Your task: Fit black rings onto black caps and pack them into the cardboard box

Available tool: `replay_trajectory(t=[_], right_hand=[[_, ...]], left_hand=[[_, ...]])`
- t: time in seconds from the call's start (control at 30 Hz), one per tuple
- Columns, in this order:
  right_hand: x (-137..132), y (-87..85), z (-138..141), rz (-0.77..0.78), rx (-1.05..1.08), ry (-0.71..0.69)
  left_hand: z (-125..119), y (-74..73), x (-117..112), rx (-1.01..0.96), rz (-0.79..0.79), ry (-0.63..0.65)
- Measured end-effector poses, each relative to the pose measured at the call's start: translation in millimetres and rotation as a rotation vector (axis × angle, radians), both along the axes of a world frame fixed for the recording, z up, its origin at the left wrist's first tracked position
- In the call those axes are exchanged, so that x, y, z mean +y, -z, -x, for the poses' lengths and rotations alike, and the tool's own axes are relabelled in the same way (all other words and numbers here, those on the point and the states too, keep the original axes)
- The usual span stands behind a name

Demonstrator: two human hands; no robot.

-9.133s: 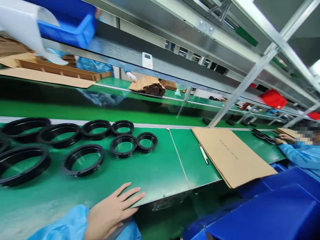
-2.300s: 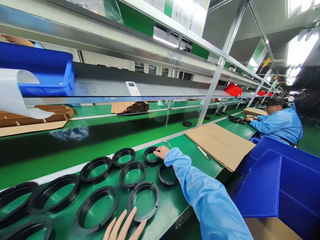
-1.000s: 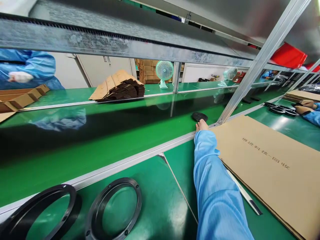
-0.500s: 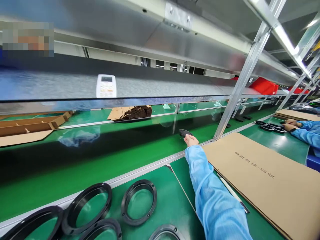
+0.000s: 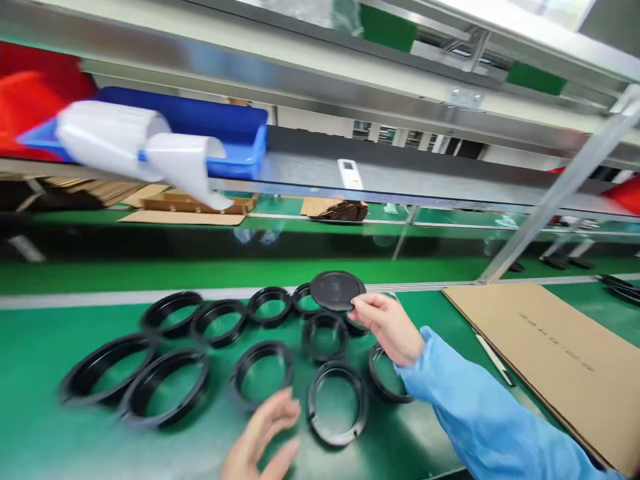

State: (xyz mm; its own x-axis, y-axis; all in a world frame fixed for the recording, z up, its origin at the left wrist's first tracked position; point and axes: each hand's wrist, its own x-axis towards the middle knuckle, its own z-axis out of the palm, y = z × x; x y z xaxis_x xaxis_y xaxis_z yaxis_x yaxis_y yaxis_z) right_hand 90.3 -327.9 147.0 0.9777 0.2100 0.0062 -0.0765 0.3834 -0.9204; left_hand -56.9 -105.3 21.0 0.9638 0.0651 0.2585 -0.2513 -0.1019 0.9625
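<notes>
Pinched at its edge in my right hand [image 5: 387, 327] is a round black disc [image 5: 338, 291], like a flat cover. It is held up over the far row of rings and hides parts of some of them. Low in the view, my left hand [image 5: 265, 437] is open, thumb and fingers apart with nothing between them. Closest to it are a black ring [image 5: 239, 373] and another black ring [image 5: 315, 400] lying flat on the green table. Several more black rings [image 5: 131, 403] lie spread to the left and behind.
A flat cardboard sheet [image 5: 540, 353] lies at the right, with a pen-like tool [image 5: 493, 359] along its edge. Behind the table runs a green belt [image 5: 125, 273]. Above it, a shelf holds a blue bin [image 5: 240, 147], white rolls [image 5: 113, 137] and a white remote [image 5: 350, 175]. A metal post [image 5: 555, 190] slants at right.
My right hand has brought the black disc back from over the belt to above the rings. My left hand has come into view. The view has swung left.
</notes>
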Motion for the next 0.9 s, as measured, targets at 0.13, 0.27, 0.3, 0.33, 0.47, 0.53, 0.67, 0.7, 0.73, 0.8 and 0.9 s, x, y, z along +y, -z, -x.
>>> replay_trajectory(t=[0.13, 0.27, 0.3, 0.33, 0.47, 0.53, 0.67, 0.7, 0.73, 0.8, 0.9], right_hand=[[52, 20.1, 86, 0.010, 0.121, -0.239], [85, 39.6, 140, 0.059, 0.233, -0.604], [89, 41.5, 147, 0.101, 0.227, -0.725], [91, 41.6, 151, 0.165, 0.198, -0.822], [88, 27.3, 150, 0.562, -0.307, -0.627], [84, 20.5, 144, 0.705, -0.684, -0.359], [79, 28.7, 135, 0.921, -1.131, -0.184], [79, 34.1, 134, 0.978, -1.192, -0.183], [78, 39.6, 134, 1.024, -1.233, -0.179], [77, 48.6, 134, 1.070, -1.249, -0.168], [76, 53.8, 135, 1.053, -1.199, -0.211]], left_hand=[[-4, -38.7, 3, 0.028, 0.780, 0.221], [2, -62.2, 26, 0.244, 1.166, 0.156], [6, -63.7, 32, 0.273, 1.237, 0.125], [11, -64.1, 37, 0.293, 1.294, 0.114], [24, -62.3, 48, 0.422, 1.389, 0.172], [27, -60.9, 48, 0.452, 1.388, 0.209], [35, -55.8, 44, 0.459, 1.350, 0.319], [36, -53.9, 43, 0.471, 1.339, 0.347], [38, -51.9, 42, 0.490, 1.330, 0.372], [40, -47.6, 41, 0.512, 1.313, 0.415], [42, -40.9, 41, 0.502, 1.264, 0.471]])
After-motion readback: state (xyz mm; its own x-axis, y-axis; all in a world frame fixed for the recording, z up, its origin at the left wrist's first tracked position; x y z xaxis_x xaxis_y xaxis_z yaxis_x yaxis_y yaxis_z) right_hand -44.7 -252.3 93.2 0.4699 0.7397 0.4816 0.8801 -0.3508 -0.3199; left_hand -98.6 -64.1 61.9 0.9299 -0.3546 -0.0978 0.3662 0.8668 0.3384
